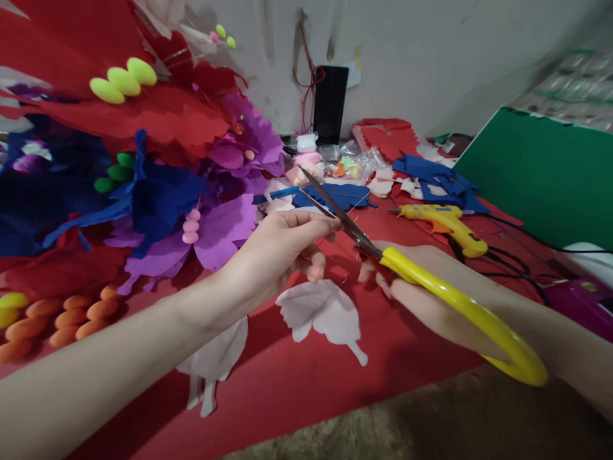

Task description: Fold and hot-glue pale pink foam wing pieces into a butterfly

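Note:
My right hand (421, 291) is closed round the yellow handle of a pair of scissors (460, 306). The scissors' metal blades stand open and point up and to the left. My left hand (282, 249) has its thumb and forefinger pinched together right at the blades, on something too thin to make out. Its other fingers are curled. Both hands hover over a red felt sheet (335, 383). A white felt leaf shape (320, 313) lies just below them, and a second white piece (215, 358) is partly hidden under my left forearm.
Red, blue and purple felt flowers (158, 191) with bead stamens crowd the left. Orange beads (62, 313) lie at the near left. A yellow glue gun (445, 223) with a black cord rests on the right, beside a green board (541, 172). Felt scraps and small bags sit by the wall.

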`<state>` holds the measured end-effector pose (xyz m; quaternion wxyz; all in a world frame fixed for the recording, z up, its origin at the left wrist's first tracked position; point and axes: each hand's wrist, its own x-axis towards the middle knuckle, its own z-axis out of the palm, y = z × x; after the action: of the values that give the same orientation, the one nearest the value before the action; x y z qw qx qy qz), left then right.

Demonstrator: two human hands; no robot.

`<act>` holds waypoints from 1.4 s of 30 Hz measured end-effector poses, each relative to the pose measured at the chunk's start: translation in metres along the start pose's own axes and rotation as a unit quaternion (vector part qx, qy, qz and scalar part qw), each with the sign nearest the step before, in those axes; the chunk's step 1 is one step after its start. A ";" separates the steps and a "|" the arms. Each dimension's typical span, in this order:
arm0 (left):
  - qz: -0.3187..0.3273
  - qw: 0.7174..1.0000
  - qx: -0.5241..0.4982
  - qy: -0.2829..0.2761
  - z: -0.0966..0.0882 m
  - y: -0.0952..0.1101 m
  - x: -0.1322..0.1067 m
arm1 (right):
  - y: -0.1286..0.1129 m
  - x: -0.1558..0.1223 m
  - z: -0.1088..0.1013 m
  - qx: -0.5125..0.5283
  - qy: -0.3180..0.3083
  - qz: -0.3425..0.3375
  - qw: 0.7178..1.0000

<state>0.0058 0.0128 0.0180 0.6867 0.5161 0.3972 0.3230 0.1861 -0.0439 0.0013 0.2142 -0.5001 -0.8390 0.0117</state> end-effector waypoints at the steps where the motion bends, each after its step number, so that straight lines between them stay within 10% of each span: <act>1: -0.002 1.000 -0.007 -0.003 0.000 -0.001 0.000 | -0.001 0.001 0.001 0.019 -0.007 0.014 1.000; 14: -0.038 0.995 -0.079 -0.036 0.004 -0.007 0.001 | -0.004 0.009 -0.008 0.103 -0.102 0.160 0.976; 27: -0.076 0.994 -0.071 -0.033 0.008 -0.003 -0.006 | 0.004 0.018 0.000 0.110 0.020 0.145 0.983; 36: -0.065 0.997 -0.037 -0.018 0.002 -0.014 0.000 | 0.038 0.026 0.030 -0.006 -0.012 0.171 0.985; 42: -0.041 0.999 -0.001 -0.018 -0.002 -0.019 0.007 | 0.042 0.030 0.037 -0.043 0.094 0.098 0.990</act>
<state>0.0082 0.0146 -0.0024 0.7071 0.5040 0.4056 0.2856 0.1953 0.0093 -0.0315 0.2682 -0.5876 -0.7617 -0.0508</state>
